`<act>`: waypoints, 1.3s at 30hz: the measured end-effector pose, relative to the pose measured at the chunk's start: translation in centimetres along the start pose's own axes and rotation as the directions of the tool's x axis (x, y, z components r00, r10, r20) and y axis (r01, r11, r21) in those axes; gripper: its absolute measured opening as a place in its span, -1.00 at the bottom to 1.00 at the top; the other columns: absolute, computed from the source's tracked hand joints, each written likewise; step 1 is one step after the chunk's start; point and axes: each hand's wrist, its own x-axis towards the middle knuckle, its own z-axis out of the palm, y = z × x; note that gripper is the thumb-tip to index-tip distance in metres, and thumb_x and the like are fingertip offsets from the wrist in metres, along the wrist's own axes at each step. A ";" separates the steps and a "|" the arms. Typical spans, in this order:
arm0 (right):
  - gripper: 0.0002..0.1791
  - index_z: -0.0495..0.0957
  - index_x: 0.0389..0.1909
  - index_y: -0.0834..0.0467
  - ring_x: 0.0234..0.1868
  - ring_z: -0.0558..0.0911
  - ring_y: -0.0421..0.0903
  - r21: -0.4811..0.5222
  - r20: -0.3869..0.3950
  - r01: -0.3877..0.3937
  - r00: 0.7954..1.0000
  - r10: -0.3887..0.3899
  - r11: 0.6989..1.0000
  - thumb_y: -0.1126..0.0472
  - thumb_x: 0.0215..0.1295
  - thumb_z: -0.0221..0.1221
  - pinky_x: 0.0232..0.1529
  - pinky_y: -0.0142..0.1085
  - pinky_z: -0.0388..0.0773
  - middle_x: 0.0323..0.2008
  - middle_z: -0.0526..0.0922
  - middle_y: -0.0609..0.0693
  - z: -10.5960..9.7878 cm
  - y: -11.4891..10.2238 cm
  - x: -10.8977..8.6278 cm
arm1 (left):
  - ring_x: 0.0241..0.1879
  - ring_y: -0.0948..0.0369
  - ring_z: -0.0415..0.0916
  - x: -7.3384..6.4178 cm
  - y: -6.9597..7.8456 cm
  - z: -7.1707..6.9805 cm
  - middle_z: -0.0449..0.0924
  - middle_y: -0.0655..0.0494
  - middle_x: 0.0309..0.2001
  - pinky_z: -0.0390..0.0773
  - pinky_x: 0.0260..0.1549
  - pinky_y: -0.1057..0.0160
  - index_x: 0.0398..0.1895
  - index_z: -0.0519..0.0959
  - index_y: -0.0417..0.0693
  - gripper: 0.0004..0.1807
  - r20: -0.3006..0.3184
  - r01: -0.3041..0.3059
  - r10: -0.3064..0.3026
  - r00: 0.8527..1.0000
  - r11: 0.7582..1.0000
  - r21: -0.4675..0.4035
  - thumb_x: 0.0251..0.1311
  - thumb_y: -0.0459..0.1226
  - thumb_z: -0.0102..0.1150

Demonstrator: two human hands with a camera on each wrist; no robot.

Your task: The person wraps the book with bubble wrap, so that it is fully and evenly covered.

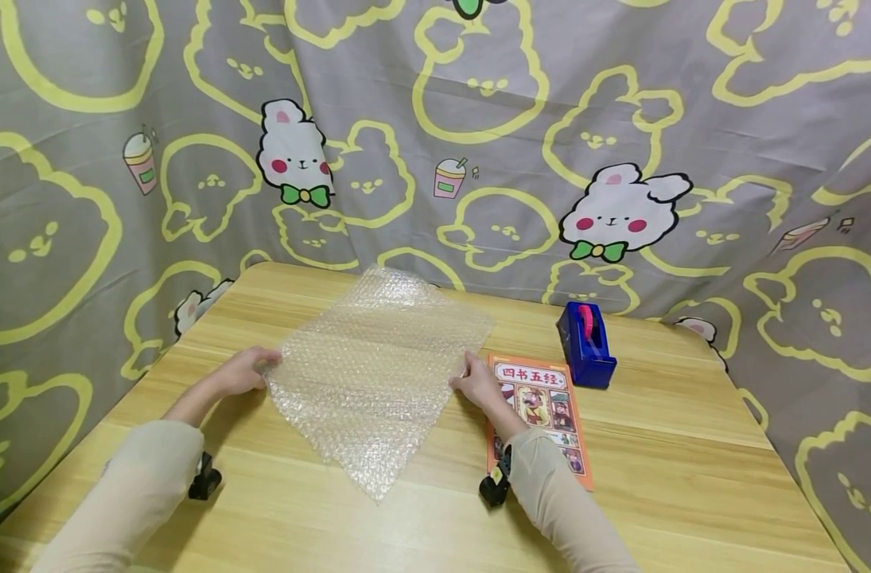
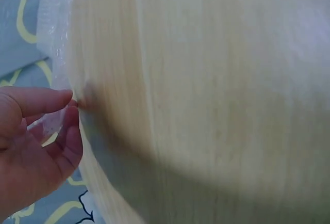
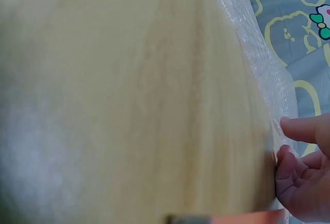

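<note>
A clear sheet of bubble wrap spreads diagonally over the table, one corner pointing toward me. At its left corner, my left hand pinches the edge. My right hand holds the right edge between thumb and fingers. The left wrist view shows the left thumb and fingers closed near the wrap's thin rim. In the right wrist view the right hand is at the sheet's edge. An orange book with Chinese characters lies partly beneath my right forearm.
Behind the book stands a blue tape dispenser with a pink roll core. The wooden table reaches back to a grey curtain printed with yellow cartoon outlines. Each wrist carries a small black camera.
</note>
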 end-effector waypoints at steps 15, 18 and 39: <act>-0.20 0.07 0.31 0.37 -0.61 0.26 -0.19 0.034 0.033 -0.032 0.999 0.031 0.999 0.26 0.09 0.22 -0.57 -0.39 0.22 -0.60 0.32 -0.07 -0.4 0.0 -0.2 | -0.01 -0.41 0.27 -1.0 -0.9 -0.4 0.33 -0.57 0.00 0.36 -0.08 -0.26 0.04 0.36 -0.54 -0.47 -0.010 -0.078 0.078 0.997 0.996 0.047 -0.13 -0.57 0.15; -0.19 0.06 0.31 0.38 -0.60 0.27 -0.18 0.031 0.035 -0.036 0.999 0.035 0.999 0.26 0.08 0.22 -0.55 -0.39 0.24 -0.58 0.33 -0.05 -0.5 0.0 -0.2 | 0.00 -0.41 0.27 -1.1 -0.9 -0.4 0.30 -0.58 0.01 0.39 -0.08 -0.24 0.06 0.35 -0.54 -0.47 -0.007 -0.070 0.071 0.997 0.997 0.034 -0.09 -0.57 0.13; -0.17 -0.03 0.35 0.35 -0.65 0.26 -0.21 0.184 0.075 -0.043 0.997 0.030 0.982 0.23 0.15 0.19 -0.63 -0.43 0.23 -0.59 0.33 -0.05 -1.3 0.1 -1.0 | -0.05 -0.33 0.23 -1.1 0.5 -0.1 0.22 -0.56 -0.05 0.34 -0.15 -0.26 0.16 0.27 -0.48 -0.43 -0.164 0.051 -0.045 0.985 0.998 0.029 0.02 -0.49 0.12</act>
